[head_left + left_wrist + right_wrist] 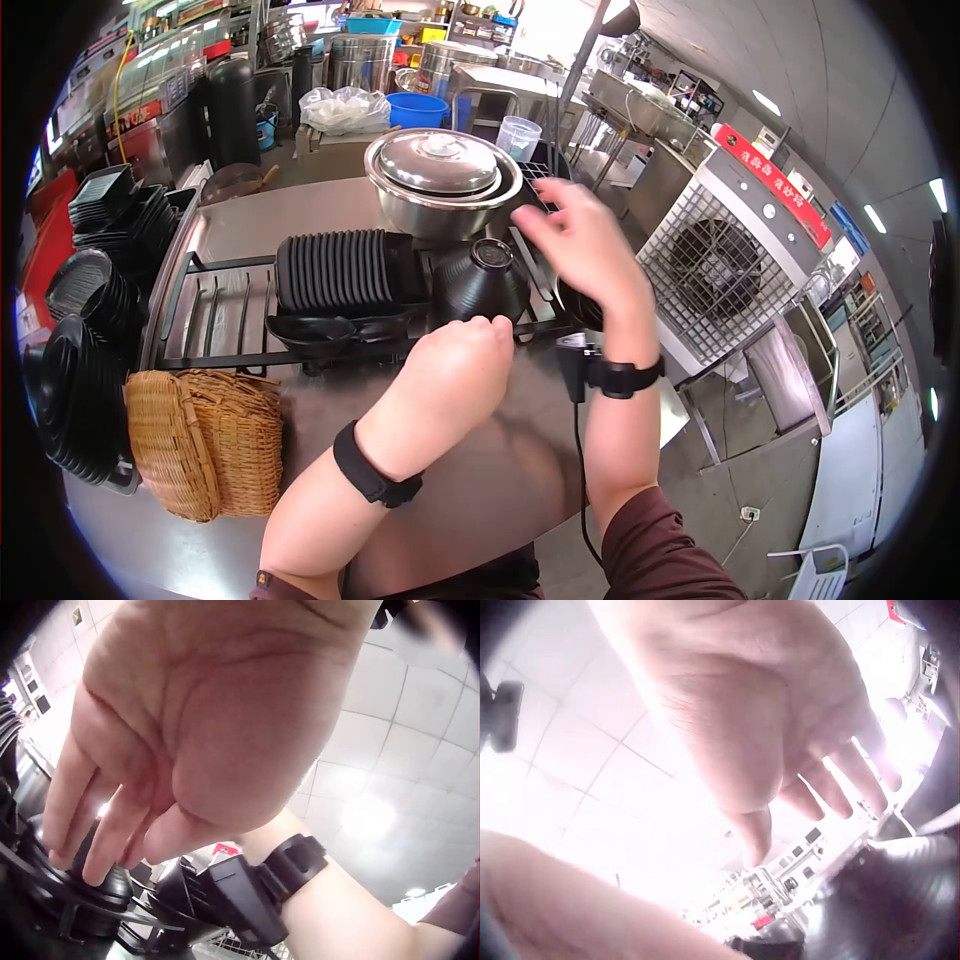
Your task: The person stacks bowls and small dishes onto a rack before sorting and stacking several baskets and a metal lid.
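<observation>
Beside the near rim of the upturned black bowls (pixel 482 283), the left hand (pixel 455 370) hangs with bent fingers. In the left wrist view the left hand (pixel 187 735) has its fingers loosely bent in front of round black dishware (pixel 112 889); contact cannot be told. The right hand (pixel 580 245) is raised right of the steel bowl (pixel 430 215), fingers spread and holding nothing. Its fingers also hang apart in the right wrist view, where the right hand (pixel 780 727) is above a blurred dark shiny surface. Black dishes (pixel 335 272) stand in a row on the rack (pixel 230 264).
A wicker basket (pixel 240 445) sits at the table's left front. Stacks of black dishes (pixel 75 395) line the left edge. A steel lid (pixel 438 165) lies in the steel bowl. A large fan unit (pixel 715 260) stands at the right.
</observation>
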The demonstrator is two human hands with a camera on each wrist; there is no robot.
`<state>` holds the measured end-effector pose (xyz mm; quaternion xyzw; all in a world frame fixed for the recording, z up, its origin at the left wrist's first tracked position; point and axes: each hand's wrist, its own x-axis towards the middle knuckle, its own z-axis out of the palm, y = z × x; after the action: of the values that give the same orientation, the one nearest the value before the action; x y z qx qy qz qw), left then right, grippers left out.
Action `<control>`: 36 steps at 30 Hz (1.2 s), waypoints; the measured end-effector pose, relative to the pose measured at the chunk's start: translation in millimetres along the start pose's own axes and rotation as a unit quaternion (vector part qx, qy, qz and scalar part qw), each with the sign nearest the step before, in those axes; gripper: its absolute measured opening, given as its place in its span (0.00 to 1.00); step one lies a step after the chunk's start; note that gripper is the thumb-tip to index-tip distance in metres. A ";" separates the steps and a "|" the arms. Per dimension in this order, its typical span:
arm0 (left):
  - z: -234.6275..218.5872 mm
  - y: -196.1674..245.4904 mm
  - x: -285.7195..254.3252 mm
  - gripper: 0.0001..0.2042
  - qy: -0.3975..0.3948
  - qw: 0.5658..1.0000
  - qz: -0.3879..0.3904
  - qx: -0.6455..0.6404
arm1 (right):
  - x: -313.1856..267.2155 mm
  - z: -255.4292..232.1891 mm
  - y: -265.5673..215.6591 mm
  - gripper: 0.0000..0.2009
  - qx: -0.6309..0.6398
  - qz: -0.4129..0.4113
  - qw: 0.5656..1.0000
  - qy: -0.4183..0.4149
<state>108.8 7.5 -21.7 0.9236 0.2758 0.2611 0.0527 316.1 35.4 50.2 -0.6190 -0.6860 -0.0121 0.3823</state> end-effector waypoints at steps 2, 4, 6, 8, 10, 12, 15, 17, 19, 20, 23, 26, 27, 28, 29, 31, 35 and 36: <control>-1.7 -4.4 1.3 0.02 -0.008 0.999 -0.004 -0.034 | -1.3 -31.9 3.1 0.18 0.037 0.096 0.989 0.105; -3.5 -6.4 1.8 0.02 -0.015 0.999 -0.004 -0.038 | -4.9 -52.0 44.6 0.17 0.051 0.121 0.964 0.232; -0.7 -11.0 5.2 0.02 -0.020 0.999 0.003 -0.034 | -15.0 -60.4 82.1 0.19 -0.015 0.192 0.948 0.252; 0.1 -10.9 5.6 0.02 -0.025 0.999 0.007 -0.037 | -37.0 -65.7 108.8 0.22 -0.064 0.238 0.948 0.202; -1.9 -7.2 7.4 0.02 -0.041 0.999 -0.012 -0.017 | -56.2 -65.5 168.2 0.26 -0.100 0.264 0.951 0.129; 5.3 -7.5 5.4 0.02 -0.029 0.999 -0.003 -0.017 | -69.6 -73.0 170.9 0.26 0.030 0.346 0.934 0.082; 6.1 -7.7 3.7 0.02 -0.026 1.000 0.007 -0.008 | -78.3 -76.9 160.8 0.24 0.242 0.443 0.863 -0.009; 4.2 -6.9 3.4 0.02 -0.030 1.000 0.006 -0.006 | -81.1 -74.3 143.6 0.17 0.301 0.489 0.818 -0.030; 1.8 -7.9 3.7 0.02 -0.048 0.999 -0.005 -0.019 | -83.8 -70.7 152.5 0.17 0.291 0.483 0.824 -0.053; 2.1 -8.8 2.5 0.02 -0.048 0.999 -0.006 -0.020 | -85.8 -69.6 160.4 0.17 0.281 0.479 0.828 -0.075; 5.1 -12.2 0.7 0.05 0.050 0.998 0.032 0.029 | -87.0 -69.7 145.5 0.17 0.306 0.468 0.827 -0.053; 5.1 -14.9 1.9 0.05 0.059 0.998 0.024 0.002 | -91.1 -70.9 135.9 0.17 0.322 0.455 0.830 -0.029; 4.8 -15.6 1.6 0.05 0.067 0.997 0.026 -0.006 | -94.8 -72.4 136.2 0.17 0.340 0.450 0.825 -0.031; 4.2 -16.7 1.0 0.05 0.074 0.997 0.028 -0.014 | -97.9 -72.9 136.2 0.17 0.339 0.449 0.826 -0.033; 3.2 -17.9 0.2 0.05 0.075 0.997 0.026 -0.015 | -101.3 -73.2 136.7 0.17 0.344 0.455 0.820 -0.029; 1.4 -20.1 -0.1 0.05 0.116 0.992 0.042 -0.016 | -107.4 -75.7 142.3 0.17 0.350 0.465 0.813 -0.029; 2.1 -22.0 -0.8 0.05 0.137 0.990 0.039 -0.015 | -121.3 -87.6 149.3 0.15 0.347 0.462 0.814 -0.058; 1.9 -22.7 -1.3 0.05 0.139 0.989 0.041 -0.020 | -126.1 -91.6 152.8 0.16 0.369 0.460 0.805 -0.070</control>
<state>97.9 26.0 -29.4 0.8875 0.2375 0.3943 0.0218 486.5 -79.7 -22.8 -0.6735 -0.2986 0.4627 0.4931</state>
